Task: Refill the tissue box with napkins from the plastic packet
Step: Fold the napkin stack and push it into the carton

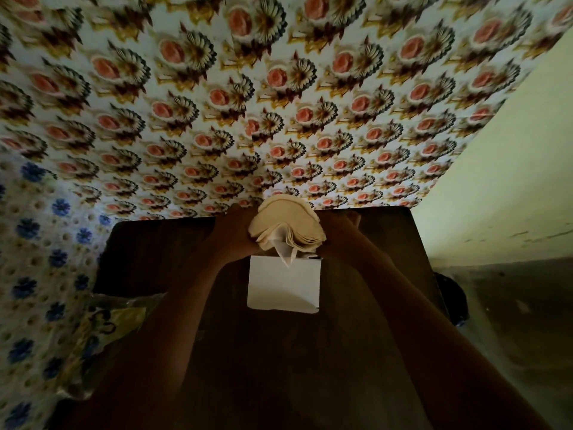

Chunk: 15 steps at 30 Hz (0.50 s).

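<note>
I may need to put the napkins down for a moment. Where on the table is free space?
The dark table looks bare right of the white tissue box, toward the right edge, and nearer the person, between the forearms. The left side is crowded: the plastic packet lies at the left edge. Behind the box, the left hand and right hand hold the napkin stack.

Person, seen from above: two bare forearms entering from the lower edge of the frame, converging toward centre. Left hand (234,231) and right hand (339,234) both bare; no sleeves, watch, rings or bracelets discernible. Dim light obscures finer detail of fingers and wrists.
</note>
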Motion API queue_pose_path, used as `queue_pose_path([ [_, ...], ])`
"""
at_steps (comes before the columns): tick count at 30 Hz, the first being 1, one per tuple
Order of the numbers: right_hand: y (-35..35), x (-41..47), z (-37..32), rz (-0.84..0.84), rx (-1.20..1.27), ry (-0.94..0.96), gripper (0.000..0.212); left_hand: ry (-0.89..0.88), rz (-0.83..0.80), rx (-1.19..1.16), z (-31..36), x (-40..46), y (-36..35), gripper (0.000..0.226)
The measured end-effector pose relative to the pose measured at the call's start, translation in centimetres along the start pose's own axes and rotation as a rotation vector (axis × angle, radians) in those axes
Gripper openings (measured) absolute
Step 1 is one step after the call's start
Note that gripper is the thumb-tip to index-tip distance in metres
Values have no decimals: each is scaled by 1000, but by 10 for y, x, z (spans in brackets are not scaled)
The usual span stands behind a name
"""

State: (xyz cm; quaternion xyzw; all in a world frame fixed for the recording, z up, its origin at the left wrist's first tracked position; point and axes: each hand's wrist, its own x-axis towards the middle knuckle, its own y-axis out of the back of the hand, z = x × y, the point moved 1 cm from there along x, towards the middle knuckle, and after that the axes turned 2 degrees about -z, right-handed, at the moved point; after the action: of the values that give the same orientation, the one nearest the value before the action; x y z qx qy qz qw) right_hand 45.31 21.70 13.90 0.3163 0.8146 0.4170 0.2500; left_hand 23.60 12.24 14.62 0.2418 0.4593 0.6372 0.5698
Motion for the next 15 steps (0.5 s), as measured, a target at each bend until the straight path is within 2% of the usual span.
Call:
queue_pose_path([
  [4, 3, 5, -4, -10, 19, -25, 82, -56, 22, 133, 4, -4, -2, 95],
  [6, 0, 5, -2, -5, -5, -55, 82, -50, -29, 249, 7, -5, -4, 93],
  [9, -5, 4, -4, 7, -166, -32, 77, -42, -67, 349, 13, -4, -6, 83],
  [12, -6, 4, -9, 34, -262, 1, 85, -27, -63, 316, 14, -3, -6, 87],
  [15, -4, 0, -7, 60, -163, 17, 97, -28, 48, 126, 10, -5, -5, 89],
])
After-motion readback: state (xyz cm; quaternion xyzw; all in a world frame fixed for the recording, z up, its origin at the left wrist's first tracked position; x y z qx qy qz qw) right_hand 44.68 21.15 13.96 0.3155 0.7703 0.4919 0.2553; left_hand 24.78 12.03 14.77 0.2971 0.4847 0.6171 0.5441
